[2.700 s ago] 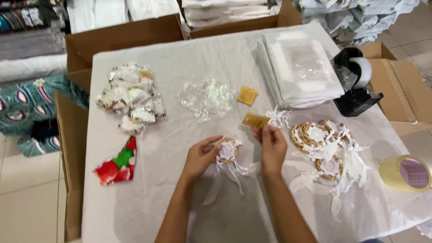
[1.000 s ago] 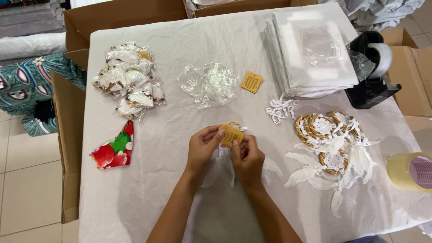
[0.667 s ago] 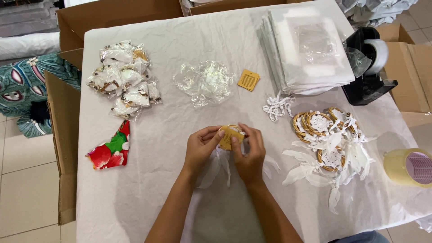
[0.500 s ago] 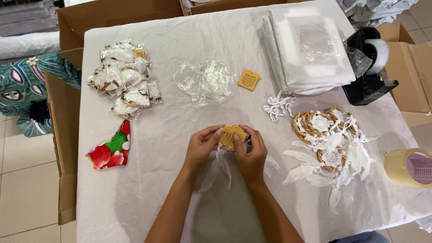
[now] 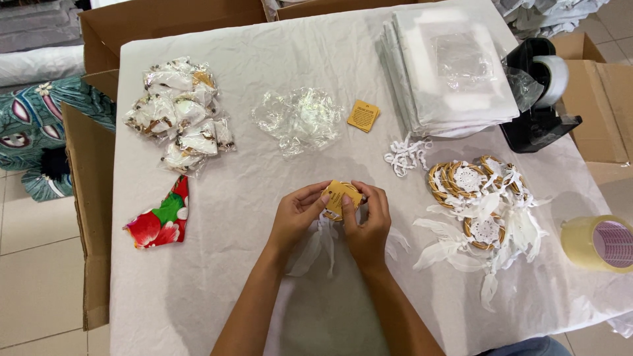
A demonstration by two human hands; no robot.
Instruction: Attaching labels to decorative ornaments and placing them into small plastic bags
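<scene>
Now both hands are pinching one small dreamcatcher (image 5: 333, 221) with a yellow card tag (image 5: 341, 194) near the table's (image 5: 217, 277) front middle; left hand (image 5: 298, 214), right hand (image 5: 366, 221). Its feathers are hanging toward the front edge. Finished bagged pieces (image 5: 178, 118) are lying toward the far-left corner, unpacked ones (image 5: 481, 204) are waiting at the right edge.

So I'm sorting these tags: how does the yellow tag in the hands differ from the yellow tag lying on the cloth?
The held tag is pinched between the left hand and right hand, against a small white-feathered hoop; the loose tag lies flat and alone on the white cloth. The held one is partly covered by fingers; the loose one shows whole. Both are small yellow squares.
</scene>
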